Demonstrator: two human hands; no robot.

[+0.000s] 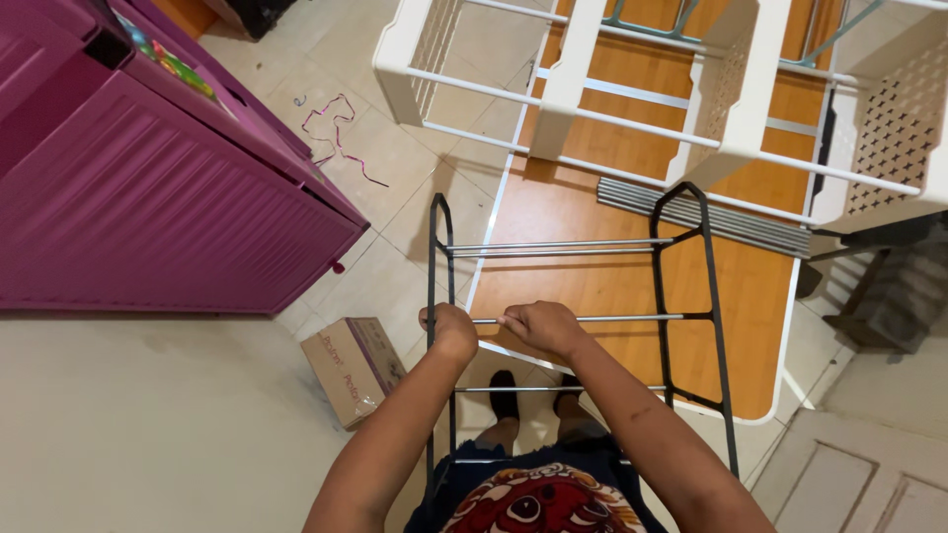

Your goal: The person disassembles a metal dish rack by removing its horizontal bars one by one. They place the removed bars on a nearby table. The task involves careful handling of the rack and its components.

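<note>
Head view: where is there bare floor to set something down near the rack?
Bare floor lies left of the cardboard box, below the purple cabinet. The orange board shows free patches between rack bars. Crowded: the top, where the white frame and grey rod bundle lie.

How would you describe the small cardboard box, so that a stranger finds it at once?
Start at the big purple cabinet on the left. Just past its lower right corner, on the pale tiled floor, lies a small cardboard box, left of the black metal rack that both hands grip. It is the only brown carton, with one purple side.
</note>
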